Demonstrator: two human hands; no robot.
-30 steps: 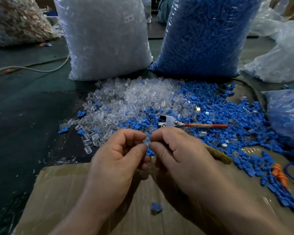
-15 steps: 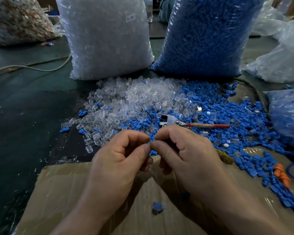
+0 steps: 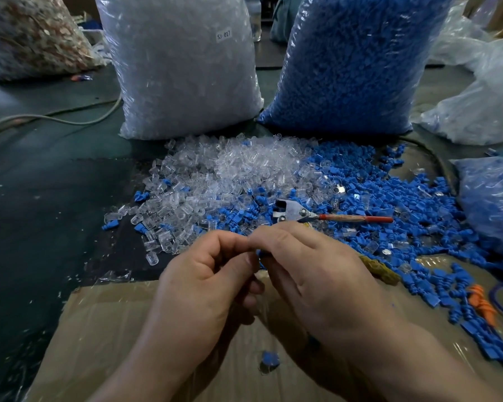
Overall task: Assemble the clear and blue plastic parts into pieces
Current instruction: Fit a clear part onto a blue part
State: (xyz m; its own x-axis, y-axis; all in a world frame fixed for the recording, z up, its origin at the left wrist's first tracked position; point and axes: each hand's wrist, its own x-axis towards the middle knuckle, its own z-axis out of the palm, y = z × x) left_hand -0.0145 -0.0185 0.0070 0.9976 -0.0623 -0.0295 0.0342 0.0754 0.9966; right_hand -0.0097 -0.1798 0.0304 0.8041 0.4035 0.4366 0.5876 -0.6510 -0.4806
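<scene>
Two bare hands meet fingertip to fingertip at the middle of the view. The left hand [image 3: 206,288] has thumb and forefinger pinched together; the right hand [image 3: 317,280] pinches likewise, and a sliver of a blue part [image 3: 259,252] shows between them. Whether a clear part is held there too I cannot tell.

At 6 o'clock from the hands one assembled piece [image 3: 269,361], blue inside a clear shell, lies on the cardboard sheet [image 3: 105,323]. At 12 o'clock, just beyond the knuckles, pliers [image 3: 325,215] with a red handle rest on the loose parts. From 11 to 12 o'clock spreads the clear pile [image 3: 230,172]; from 1 to 4 o'clock the blue pile [image 3: 395,198].

Farther off, at 11 o'clock stands the sack of clear parts [image 3: 183,71], labelled "SJ 017", and at 1 o'clock the sack of blue parts [image 3: 352,65], side by side and near each other. An orange piece [image 3: 481,304] lies at 3 o'clock.
</scene>
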